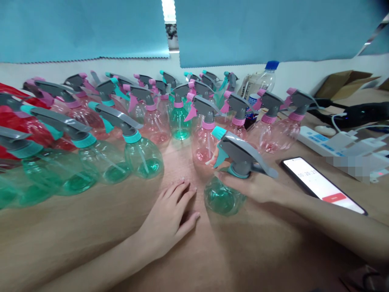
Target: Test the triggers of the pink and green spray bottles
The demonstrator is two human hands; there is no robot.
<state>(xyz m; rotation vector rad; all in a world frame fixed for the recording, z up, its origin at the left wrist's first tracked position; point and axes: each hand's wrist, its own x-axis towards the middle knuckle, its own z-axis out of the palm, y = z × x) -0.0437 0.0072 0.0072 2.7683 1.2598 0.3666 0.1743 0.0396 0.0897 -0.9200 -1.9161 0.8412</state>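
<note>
from where i stand, the right hand (pixel 258 186) is wrapped round the neck of a green spray bottle (pixel 224 199), its fingers closed just under the turquoise collar, and the bottle sits a bit right of the middle, near the front of the crowd; whether its base touches the table (pixel 197 259) i can't tell. the left hand (pixel 170 211) lies palm down on the wood beside it, fingers loosely spread. right behind the held bottle a pink spray bottle (pixel 203 152) stands close, hemming in the far side, with more pink ones (pixel 264 134) to its right. over on the left, a row of green bottles (pixel 142 160) slants away, and a red bag (pixel 12 121) is bunched behind them. near the right forearm lies a lit phone (pixel 322 182) showing a timer, and past it a white power strip (pixel 319 142) loaded with plugs. farther back i see a blue-capped bottle (pixel 269 79) and an open cardboard box (pixel 342 84) by the wall, under blue cloth (pixel 258 32).
</note>
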